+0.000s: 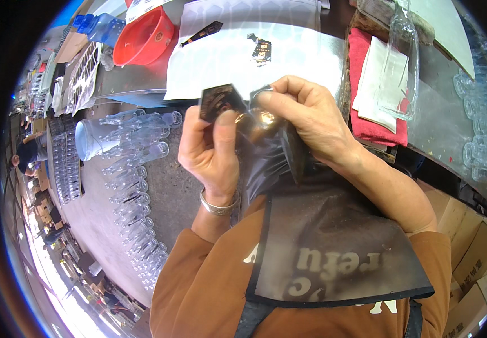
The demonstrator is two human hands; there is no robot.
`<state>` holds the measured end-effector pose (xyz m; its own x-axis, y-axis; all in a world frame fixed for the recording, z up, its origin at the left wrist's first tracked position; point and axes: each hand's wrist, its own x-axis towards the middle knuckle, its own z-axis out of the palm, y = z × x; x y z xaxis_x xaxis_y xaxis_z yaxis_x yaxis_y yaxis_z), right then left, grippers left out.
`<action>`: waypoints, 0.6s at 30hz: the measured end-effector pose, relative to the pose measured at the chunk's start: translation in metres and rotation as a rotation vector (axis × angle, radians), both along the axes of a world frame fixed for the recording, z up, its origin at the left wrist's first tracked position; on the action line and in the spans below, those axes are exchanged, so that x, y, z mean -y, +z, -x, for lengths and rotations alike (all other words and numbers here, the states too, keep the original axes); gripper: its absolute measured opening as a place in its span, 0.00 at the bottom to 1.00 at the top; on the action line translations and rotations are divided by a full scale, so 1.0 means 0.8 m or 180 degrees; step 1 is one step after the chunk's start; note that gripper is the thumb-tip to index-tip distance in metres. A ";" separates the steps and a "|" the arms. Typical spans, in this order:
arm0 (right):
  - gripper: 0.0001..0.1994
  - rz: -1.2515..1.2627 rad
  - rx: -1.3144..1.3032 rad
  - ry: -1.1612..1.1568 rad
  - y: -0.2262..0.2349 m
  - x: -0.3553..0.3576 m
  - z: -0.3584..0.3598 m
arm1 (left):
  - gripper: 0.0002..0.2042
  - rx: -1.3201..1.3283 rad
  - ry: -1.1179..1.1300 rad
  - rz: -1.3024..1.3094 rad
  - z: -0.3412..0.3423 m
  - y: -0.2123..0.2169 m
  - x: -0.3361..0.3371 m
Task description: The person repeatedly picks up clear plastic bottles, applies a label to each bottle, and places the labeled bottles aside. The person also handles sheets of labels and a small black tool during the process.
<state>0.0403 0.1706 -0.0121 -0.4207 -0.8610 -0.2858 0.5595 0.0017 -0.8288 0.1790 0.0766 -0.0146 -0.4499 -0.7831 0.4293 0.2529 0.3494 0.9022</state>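
Both of my hands are raised in front of the apron, close to the table's near edge. Between thumb and fingers, my left hand (209,155) pinches a dark decal (216,101) with gold and coloured print. My right hand (314,115) is closed in a pinch on a dark, shiny edge right beside it. Whether both hands hold one decal or two separate pieces I cannot tell. Ahead, a white sheet (221,67) carries a narrow dark decal (202,34) and another dark, gold-printed decal (261,50).
A clear glass bottle (398,67) lies over a white cloth and a red cloth (361,67) on the right. At the back left are a red plastic bowl (142,39) and a blue-capped plastic bottle (103,28). Rows of glass bottles (133,197) stand left; cardboard boxes (474,248) sit lower right.
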 end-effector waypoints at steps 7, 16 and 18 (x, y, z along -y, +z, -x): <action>0.10 0.0007 -0.0135 -0.0050 -0.009 -0.004 0.006 | 0.09 -0.0068 -0.0170 -0.0313 -0.005 -0.001 0.019; 0.12 -0.0171 -0.0418 -0.0203 -0.011 -0.013 0.017 | 0.08 0.0833 0.0041 -0.0534 0.017 -0.011 0.104; 0.14 -0.0204 -0.0387 -0.0087 0.002 -0.018 0.015 | 0.11 0.1454 -0.0071 -0.0169 0.025 -0.026 0.158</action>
<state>0.0286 0.1847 -0.0108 -0.4787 -0.8303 -0.2854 0.4555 0.0430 -0.8892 0.1588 -0.0499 -0.0352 -0.6006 -0.7867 0.1427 -0.1679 0.2985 0.9395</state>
